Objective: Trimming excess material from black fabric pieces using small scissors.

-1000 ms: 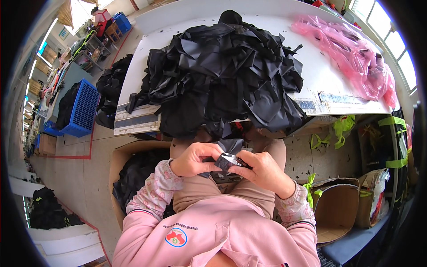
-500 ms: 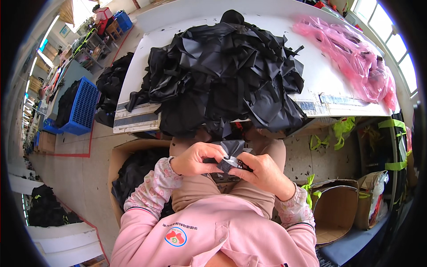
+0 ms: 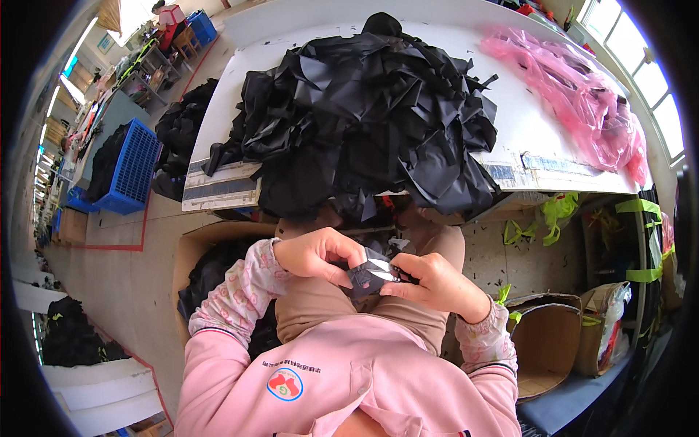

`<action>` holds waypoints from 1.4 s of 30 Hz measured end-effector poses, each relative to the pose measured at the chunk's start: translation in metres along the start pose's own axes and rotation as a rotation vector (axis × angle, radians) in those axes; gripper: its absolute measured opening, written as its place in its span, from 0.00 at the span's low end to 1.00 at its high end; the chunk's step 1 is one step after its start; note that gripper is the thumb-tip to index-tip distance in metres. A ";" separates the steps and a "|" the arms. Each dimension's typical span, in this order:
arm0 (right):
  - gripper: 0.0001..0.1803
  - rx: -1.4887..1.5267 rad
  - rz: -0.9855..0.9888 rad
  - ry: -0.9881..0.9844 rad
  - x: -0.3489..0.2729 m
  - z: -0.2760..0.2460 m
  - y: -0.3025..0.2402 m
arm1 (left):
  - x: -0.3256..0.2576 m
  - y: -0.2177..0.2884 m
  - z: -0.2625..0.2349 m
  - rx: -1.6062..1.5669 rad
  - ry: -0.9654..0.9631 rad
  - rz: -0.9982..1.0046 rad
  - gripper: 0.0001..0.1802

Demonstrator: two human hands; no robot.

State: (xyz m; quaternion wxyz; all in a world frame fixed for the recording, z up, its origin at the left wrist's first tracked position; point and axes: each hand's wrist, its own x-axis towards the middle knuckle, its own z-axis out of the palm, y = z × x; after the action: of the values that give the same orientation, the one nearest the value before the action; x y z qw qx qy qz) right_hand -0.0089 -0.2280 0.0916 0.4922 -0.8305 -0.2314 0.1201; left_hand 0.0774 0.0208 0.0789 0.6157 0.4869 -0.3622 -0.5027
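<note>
Over my lap, my left hand (image 3: 314,255) pinches a small piece of black fabric (image 3: 362,280) between thumb and fingers. My right hand (image 3: 437,285) is closed around a pair of thread snips (image 3: 383,271) with a dark handle. Their two bright blades stand apart and point left, against the fabric piece. Whether a thread lies between them is too small to tell. Beyond my hands, a big heap of black fabric pieces (image 3: 364,109) covers the middle of the white table (image 3: 226,95) and droops over its near edge.
Pink plastic bags (image 3: 582,102) lie on the table's right side. A cardboard box (image 3: 191,255) with black pieces stands left of my legs; another carton (image 3: 546,342) is at the right. A blue crate (image 3: 132,171) stands on the floor at the left. Green strips (image 3: 559,218) hang under the table.
Both snips blades now show bright and spread at the fabric piece, where before they were mostly hidden. The fabric has turned and lies lower between my hands. My left hand has shifted slightly left.
</note>
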 end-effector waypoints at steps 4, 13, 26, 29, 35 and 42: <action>0.19 -0.058 -0.095 -0.075 0.001 -0.002 -0.001 | 0.003 0.001 -0.012 -0.063 -0.156 -0.121 0.05; 0.18 -0.134 -0.193 -0.144 0.007 0.004 -0.009 | 0.013 -0.016 -0.018 -0.146 -0.390 -0.162 0.06; 0.17 -0.136 -0.172 -0.214 0.011 0.004 -0.010 | 0.013 -0.019 -0.011 -0.149 -0.410 -0.175 0.07; 0.17 -0.098 -0.175 -0.209 0.011 0.004 -0.005 | 0.011 -0.017 -0.009 -0.148 -0.384 -0.221 0.08; 0.16 -0.143 0.038 0.196 0.002 0.004 -0.008 | 0.003 -0.018 0.004 -0.049 0.398 0.090 0.06; 0.17 -0.321 -0.130 0.399 0.008 0.025 -0.003 | 0.010 -0.016 0.026 0.118 0.603 0.233 0.08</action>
State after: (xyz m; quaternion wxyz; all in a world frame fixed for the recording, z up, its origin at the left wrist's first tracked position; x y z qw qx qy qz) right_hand -0.0132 -0.2039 0.0825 0.3969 -0.8885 -0.1988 -0.1162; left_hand 0.0512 0.0051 0.0694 0.7194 0.6039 -0.2453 -0.2401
